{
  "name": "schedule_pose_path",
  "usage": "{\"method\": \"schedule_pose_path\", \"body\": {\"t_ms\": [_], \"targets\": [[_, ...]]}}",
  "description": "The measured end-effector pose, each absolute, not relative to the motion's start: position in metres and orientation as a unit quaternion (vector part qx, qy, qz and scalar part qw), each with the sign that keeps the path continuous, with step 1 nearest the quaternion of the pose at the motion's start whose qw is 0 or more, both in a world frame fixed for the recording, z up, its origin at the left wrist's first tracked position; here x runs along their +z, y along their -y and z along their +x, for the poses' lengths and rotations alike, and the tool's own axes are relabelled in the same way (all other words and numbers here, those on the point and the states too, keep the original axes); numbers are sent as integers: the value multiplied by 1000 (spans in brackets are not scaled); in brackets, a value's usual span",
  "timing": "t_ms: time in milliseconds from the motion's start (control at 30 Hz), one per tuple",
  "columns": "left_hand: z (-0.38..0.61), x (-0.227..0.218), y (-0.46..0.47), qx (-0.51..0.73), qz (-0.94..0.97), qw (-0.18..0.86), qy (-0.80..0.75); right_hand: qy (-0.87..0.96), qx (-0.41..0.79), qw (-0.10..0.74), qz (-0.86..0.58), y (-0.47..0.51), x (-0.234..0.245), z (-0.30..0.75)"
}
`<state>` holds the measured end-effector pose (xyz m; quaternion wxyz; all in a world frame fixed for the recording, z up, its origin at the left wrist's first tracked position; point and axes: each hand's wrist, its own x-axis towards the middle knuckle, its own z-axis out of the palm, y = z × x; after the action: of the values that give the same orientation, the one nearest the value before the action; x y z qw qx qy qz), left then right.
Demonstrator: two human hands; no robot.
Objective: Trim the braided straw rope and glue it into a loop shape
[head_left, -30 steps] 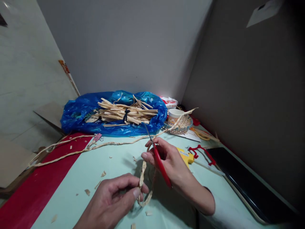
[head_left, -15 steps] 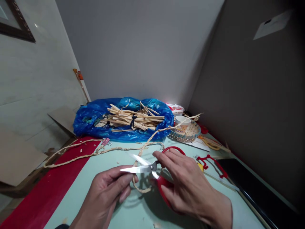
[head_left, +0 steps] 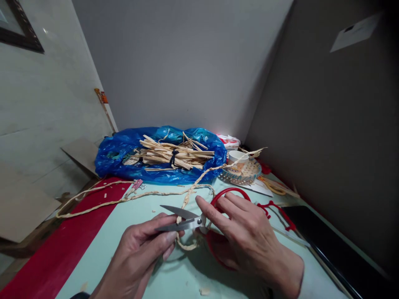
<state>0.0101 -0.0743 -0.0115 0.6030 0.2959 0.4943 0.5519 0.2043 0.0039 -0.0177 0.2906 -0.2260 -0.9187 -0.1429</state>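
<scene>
We hold red-handled scissors (head_left: 199,221) in our curled right hand (head_left: 251,232), blades parted around a straw-coloured cord (head_left: 186,200), which our left hand (head_left: 140,249) pinches between thumb and fingers.

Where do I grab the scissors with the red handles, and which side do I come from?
Take the scissors by their red loops, coming from the right. The blades stand open and point left, with the cord passing between them, so the left side looks sharp and risky. The loops are rounded, with openings for fingers, so they should be safest.
</scene>
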Motion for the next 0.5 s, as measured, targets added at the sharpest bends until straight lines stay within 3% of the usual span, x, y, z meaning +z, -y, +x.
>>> {"method": "schedule_pose_path", "body": {"t_ms": [167,500], "targets": [[7,-10,76,541,323,584,-512,909,-167,305,-228,-5,-20,205],[11,-5,75,547,294,599,-505,922,-84,298,-232,-3,-18,208]]}}
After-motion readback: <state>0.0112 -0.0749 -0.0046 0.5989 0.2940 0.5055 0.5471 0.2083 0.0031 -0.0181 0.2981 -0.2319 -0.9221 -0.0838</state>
